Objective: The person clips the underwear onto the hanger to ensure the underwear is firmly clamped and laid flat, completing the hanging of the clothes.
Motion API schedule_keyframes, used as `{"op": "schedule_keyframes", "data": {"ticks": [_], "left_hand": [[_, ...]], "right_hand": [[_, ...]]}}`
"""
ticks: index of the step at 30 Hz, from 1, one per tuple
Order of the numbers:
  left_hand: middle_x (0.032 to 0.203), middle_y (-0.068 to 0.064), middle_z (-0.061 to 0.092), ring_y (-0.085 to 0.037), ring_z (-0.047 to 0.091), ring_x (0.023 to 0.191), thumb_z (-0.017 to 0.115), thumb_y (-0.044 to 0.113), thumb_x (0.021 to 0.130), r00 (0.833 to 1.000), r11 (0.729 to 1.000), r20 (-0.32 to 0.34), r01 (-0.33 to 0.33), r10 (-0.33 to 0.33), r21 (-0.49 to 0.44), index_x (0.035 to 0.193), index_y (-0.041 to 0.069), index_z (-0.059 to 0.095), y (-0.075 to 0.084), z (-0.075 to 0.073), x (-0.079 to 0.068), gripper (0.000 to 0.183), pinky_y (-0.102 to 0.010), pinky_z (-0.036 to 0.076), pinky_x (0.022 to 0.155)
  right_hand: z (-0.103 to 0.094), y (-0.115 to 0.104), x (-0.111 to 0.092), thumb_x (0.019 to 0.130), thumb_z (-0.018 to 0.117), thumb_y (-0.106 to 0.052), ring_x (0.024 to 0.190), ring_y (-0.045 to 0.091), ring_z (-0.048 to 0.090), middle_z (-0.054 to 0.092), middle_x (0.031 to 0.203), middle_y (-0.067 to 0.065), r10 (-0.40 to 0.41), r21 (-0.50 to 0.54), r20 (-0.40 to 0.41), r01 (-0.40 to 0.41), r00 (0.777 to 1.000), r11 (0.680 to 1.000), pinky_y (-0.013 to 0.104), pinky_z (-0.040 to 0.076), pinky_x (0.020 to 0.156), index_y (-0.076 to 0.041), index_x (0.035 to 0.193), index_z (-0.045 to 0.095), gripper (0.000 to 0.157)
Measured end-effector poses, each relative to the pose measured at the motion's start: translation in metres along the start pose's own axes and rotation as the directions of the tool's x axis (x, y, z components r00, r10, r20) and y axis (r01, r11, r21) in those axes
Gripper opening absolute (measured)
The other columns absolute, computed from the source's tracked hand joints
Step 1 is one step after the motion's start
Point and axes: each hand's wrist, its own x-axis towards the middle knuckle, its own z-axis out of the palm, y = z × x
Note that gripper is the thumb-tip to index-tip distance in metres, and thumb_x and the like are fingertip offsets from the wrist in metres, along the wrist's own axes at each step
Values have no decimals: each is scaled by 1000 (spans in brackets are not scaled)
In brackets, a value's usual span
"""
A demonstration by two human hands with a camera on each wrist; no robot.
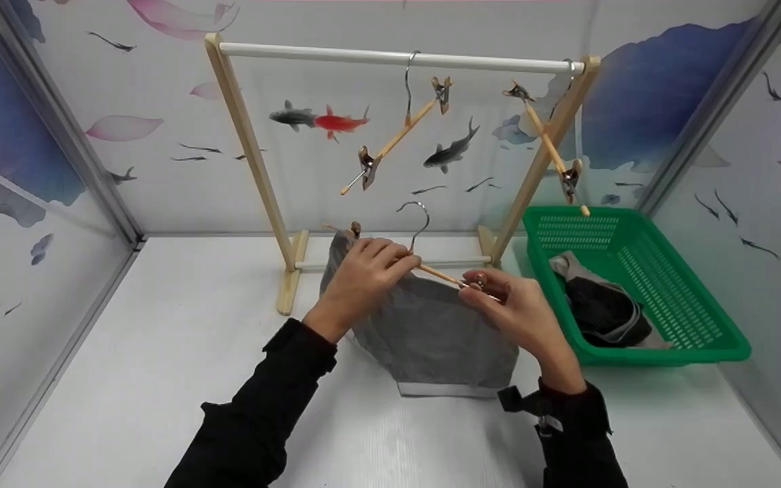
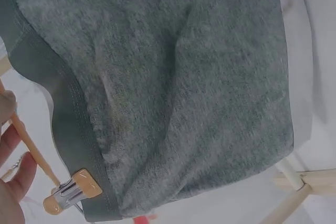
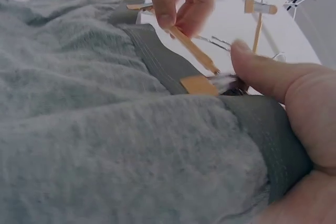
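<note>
A grey heathered garment (image 1: 445,332) with a darker waistband (image 2: 71,108) hangs down over the white table from a wooden clip hanger (image 1: 439,274). My left hand (image 1: 373,274) grips the hanger's bar near its middle, just under the metal hook (image 1: 424,220). In the left wrist view one clip (image 2: 73,190) bites the end of the waistband. My right hand (image 1: 509,305) pinches the other clip (image 3: 210,83) at the opposite end, thumb at the clip's metal part. Its fingers are partly hidden behind the cloth in the right wrist view.
Behind my hands stands a drying rack with a white rail (image 1: 336,54). Two more clip hangers, one mid-rail (image 1: 397,139) and one at the right end (image 1: 546,139), hang from it. On the right a green basket (image 1: 702,312) holds dark and grey cloth (image 1: 604,305).
</note>
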Motion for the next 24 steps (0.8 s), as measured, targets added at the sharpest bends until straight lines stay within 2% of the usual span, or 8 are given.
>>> {"op": "schedule_keyframes", "data": {"ticks": [3, 7, 14, 16, 18, 19, 22, 24], "left_hand": [[110, -7, 68, -25, 63, 104, 61, 8, 101, 998, 999, -46, 36, -37, -40, 115, 11, 73, 3, -3, 2, 18, -42, 51, 90], [110, -7, 67, -25, 63, 103, 63, 7, 101, 984, 981, -79, 146, -157, -132, 116, 10, 72, 8, -4, -1, 18, -41, 52, 87], [107, -6, 64, -23, 62, 98, 61, 18, 104, 932, 910, -58, 333, -357, -249, 115, 10, 72, 8, 0, -16, 18, -38, 52, 82], [105, -6, 64, -22, 62, 95, 61, 19, 104, 908, 873, -38, 390, -418, -294, 114, 9, 72, 5, 1, -20, 18, -37, 51, 79], [105, -5, 66, -19, 63, 93, 60, 20, 104, 856, 781, 16, 480, -517, -399, 114, 7, 71, 3, 0, -23, 19, -36, 52, 79], [105, -5, 66, -18, 63, 93, 60, 21, 104, 813, 701, 69, 538, -577, -468, 115, 7, 70, 2, -1, -24, 20, -36, 52, 80], [108, -8, 67, -18, 63, 97, 59, 23, 105, 646, 373, 261, 673, -717, -639, 118, 4, 68, -3, -5, -24, 25, -36, 52, 84], [110, -11, 67, -20, 62, 98, 59, 24, 105, 538, 168, 378, 713, -753, -681, 120, 3, 67, -6, -7, -22, 27, -34, 51, 83]], "right_hand": [[2, -7, -1, 96, 72, -28, 85, 11, 73, 76, 103, 1, -25, 3, -58, 25, 998, 1000, 22, 57, 69, -9, 114, 74, 26], [7, -11, -2, 96, 73, -26, 80, 11, 72, 76, 98, 0, -32, -18, -110, 30, 993, 999, 21, 56, 65, -8, 112, 75, 24], [16, -11, -1, 94, 74, -26, 86, 13, 73, 75, 96, 3, -20, -51, -161, 12, 987, 999, 22, 55, 65, -7, 110, 75, 25], [18, -13, -1, 94, 74, -25, 92, 13, 73, 75, 97, 3, -22, -46, -166, 15, 986, 999, 24, 57, 69, -7, 110, 75, 25], [19, -15, -1, 94, 74, -26, 94, 12, 73, 75, 97, 2, -28, -47, -168, 21, 985, 999, 26, 58, 72, -7, 109, 75, 25], [20, -15, -1, 94, 74, -26, 94, 12, 73, 75, 97, 2, -31, -44, -170, 24, 985, 999, 27, 59, 73, -7, 109, 75, 24], [23, -18, -1, 93, 75, -25, 93, 10, 73, 75, 97, 2, -49, -47, -171, 42, 984, 998, 28, 59, 74, -7, 108, 75, 23], [25, -19, -1, 92, 76, -24, 90, 10, 73, 75, 96, 2, -66, -58, -174, 57, 982, 997, 29, 59, 72, -6, 108, 75, 23]]}}
